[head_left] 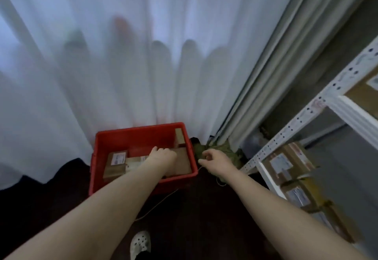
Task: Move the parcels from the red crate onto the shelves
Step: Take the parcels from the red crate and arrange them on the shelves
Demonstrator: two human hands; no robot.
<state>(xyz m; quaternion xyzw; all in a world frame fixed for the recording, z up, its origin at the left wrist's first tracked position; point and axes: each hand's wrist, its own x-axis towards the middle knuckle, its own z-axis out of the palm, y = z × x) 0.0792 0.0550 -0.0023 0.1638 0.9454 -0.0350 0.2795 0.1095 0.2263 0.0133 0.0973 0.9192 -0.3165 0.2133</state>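
Right, starting at the left: a pale curtain (pixel 61 75) hangs down to the dark floor, and in front of it the red crate (pixel 139 137) sits on the floor, near the shelves but not touching them. Inside I count four parcels. There's a labelled parcel (pixel 116 158) at the left end, a pale parcel (pixel 134 162) just beside it and partly under the forearm, a flat brown parcel (pixel 183 162) on the right, and a small upright parcel (pixel 179 135) standing in the back right corner. The left hand (pixel 162 154) is down in the crate, its back to the camera, fingers bent onto the parcels near the middle; whether it has really closed on one I cannot tell. These look like taped cardboard boxes, so probably stiff, light and not slippery — best taken across two opposite edges, not by the label. The right hand (pixel 212 157) hovers just outside the crate's right rim, fingers loosely curled, with nothing in it that I can see. Over on the right, the white metal shelves (pixel 306 112) already carry boxes — two lower shelved parcels (pixel 286 162) show plainly, one upper shelved parcel (pixel 364 94) sits above, and anything more is too blurred to count
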